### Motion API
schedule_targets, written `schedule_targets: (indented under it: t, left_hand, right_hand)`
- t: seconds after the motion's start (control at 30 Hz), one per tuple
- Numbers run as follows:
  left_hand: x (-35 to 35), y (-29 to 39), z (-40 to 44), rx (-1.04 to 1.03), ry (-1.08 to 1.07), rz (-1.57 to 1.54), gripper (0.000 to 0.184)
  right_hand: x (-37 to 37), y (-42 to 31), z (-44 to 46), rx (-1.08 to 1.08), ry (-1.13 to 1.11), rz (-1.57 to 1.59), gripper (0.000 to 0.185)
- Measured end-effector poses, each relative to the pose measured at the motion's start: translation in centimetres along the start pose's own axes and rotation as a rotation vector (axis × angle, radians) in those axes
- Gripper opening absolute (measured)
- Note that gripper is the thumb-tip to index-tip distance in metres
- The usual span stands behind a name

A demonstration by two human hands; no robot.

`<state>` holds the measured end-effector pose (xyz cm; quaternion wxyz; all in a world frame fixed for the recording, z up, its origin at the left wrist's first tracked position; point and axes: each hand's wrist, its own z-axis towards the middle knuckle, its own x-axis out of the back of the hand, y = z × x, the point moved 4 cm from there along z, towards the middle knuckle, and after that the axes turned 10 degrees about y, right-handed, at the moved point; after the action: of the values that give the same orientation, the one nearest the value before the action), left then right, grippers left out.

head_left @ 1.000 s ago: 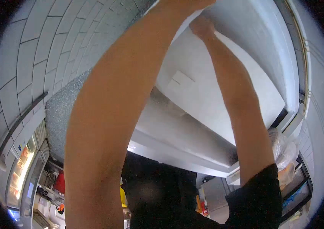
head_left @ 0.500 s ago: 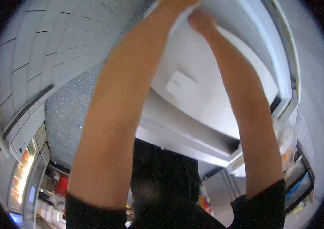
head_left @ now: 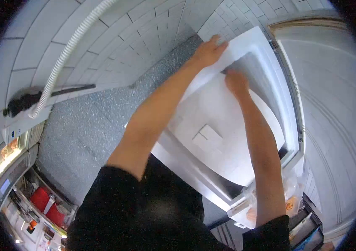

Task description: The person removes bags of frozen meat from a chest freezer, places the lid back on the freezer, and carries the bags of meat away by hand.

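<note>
White panel [head_left: 228, 121]: inside the chest rim [head_left: 250, 41] | Your left hand [head_left: 208, 52]: fingers apart on that rim | Your right hand [head_left: 236, 83]: at panel's far edge, finger closure cannot be told | Handling: probably stiff, light, slippery; hold opposite edges

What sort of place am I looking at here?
Probably the working area of a food shop or kitchen, though that's a guess: there's what looks like an open chest freezer, a lit cabinet and a tiled wall.
</note>
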<state>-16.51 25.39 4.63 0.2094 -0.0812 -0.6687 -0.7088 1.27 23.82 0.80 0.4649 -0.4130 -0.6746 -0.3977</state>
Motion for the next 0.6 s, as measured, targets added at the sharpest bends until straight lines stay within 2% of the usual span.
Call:
schedule_targets:
  t: [0.03, 0.07, 0.1, 0.13, 0.2, 0.33, 0.47, 0.53, 0.6]
  left_hand:
    - [3.5, 1.3, -2.2, 0.017, -0.099, 0.03, 0.061]
    - [7.4, 2.5, -4.9, 0.222, -0.222, 0.224, 0.056]
    - [9.0, -0.3, -8.8, 0.208, -0.246, 0.326, 0.054]
    - [8.8, -2.5, -11.1, 0.177, -0.264, 0.43, 0.052]
    - [9.8, -1.2, -12.9, 0.187, -0.193, 0.334, 0.051]
    - [10.9, 0.4, -12.9, 0.098, -0.146, 0.272, 0.049]
    - [11.3, -1.6, -12.3, 0.065, -0.031, 0.124, 0.046]
    - [11.5, -0.9, -12.8, 0.102, -0.057, 0.039, 0.046]
    - [11.4, -4.8, -12.2, 0.296, -0.042, -0.133, 0.044]
  right_hand:
    - [1.0, -0.3, -1.1, -0.005, 0.042, 0.044, 0.03]
    - [1.4, -0.5, -2.6, -0.005, 0.065, 0.085, 0.028]
    - [0.3, -0.4, -2.3, -0.122, 0.033, 0.141, 0.03]
    - [-0.2, 0.3, -1.4, -0.103, 0.025, 0.128, 0.03]
    - [-0.9, 0.3, -2.0, -0.023, -0.02, 0.093, 0.031]
    - [0.2, -0.6, -3.0, -0.057, -0.006, 0.113, 0.033]
    - [0.8, -0.5, -2.1, -0.076, 0.019, 0.149, 0.038]
    - [1.8, -0.6, -4.3, -0.104, 0.015, 0.16, 0.038]
    - [4.1, -1.0, -4.0, -0.128, 0.027, 0.153, 0.035]
